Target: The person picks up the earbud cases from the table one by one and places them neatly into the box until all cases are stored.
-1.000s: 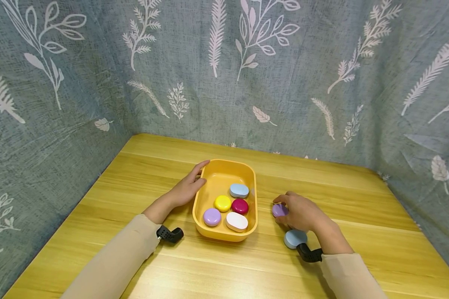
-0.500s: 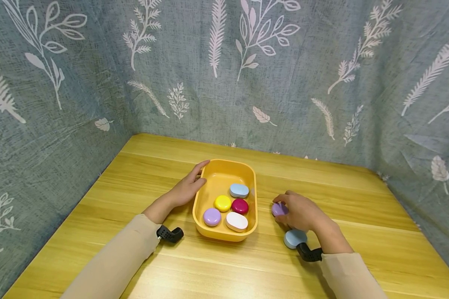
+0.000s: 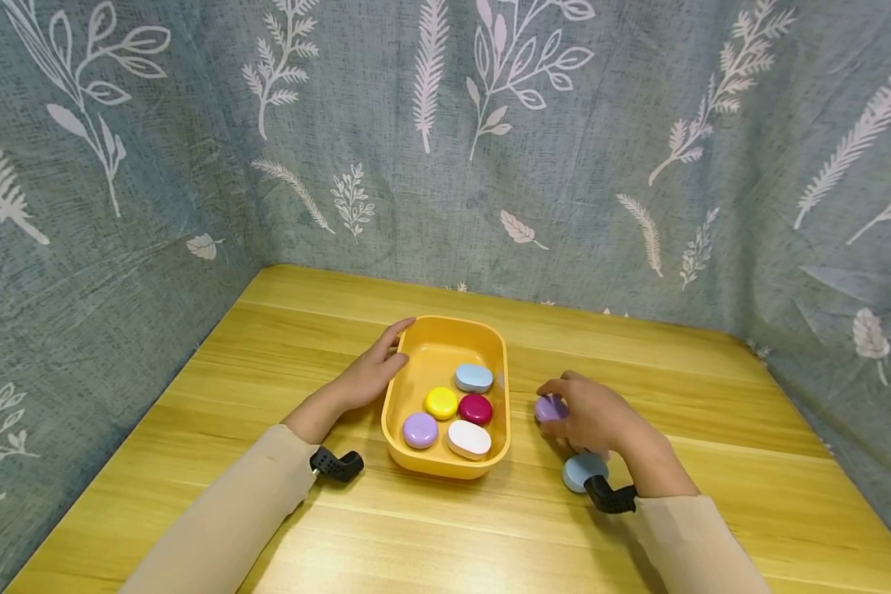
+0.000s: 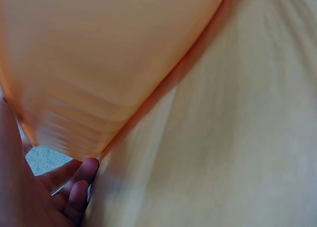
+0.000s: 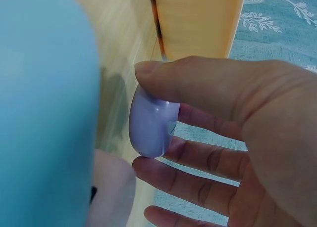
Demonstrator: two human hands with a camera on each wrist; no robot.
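My left hand (image 3: 367,375) rests against the left side of an orange tray (image 3: 393,450), thumb at its rim. In the left wrist view, the fingertips (image 4: 88,170) touch the tray's outer wall low down. Right of the tray, my right hand (image 3: 601,417) pinches a smooth purple disc (image 3: 549,408) between thumb and fingers. The right wrist view shows this purple disc (image 5: 151,120) held on edge, its shadow on the wood beside it. Just below that hand lies a light-blue oval piece (image 3: 583,472), partly covered by the black wrist mount.
Inside the tray lie a blue oval (image 3: 473,378), a yellow disc (image 3: 441,403), a dark-red disc (image 3: 475,409), a purple disc (image 3: 420,431) and a white oval (image 3: 469,440). A pale pinkish piece (image 5: 116,190) shows beside the blue one. Patterned curtains (image 3: 431,206) border the wooden table (image 3: 386,544).
My right hand has shifted slightly left and away from me, carrying the purple disc with it. The left hand and the tray have stayed in place.
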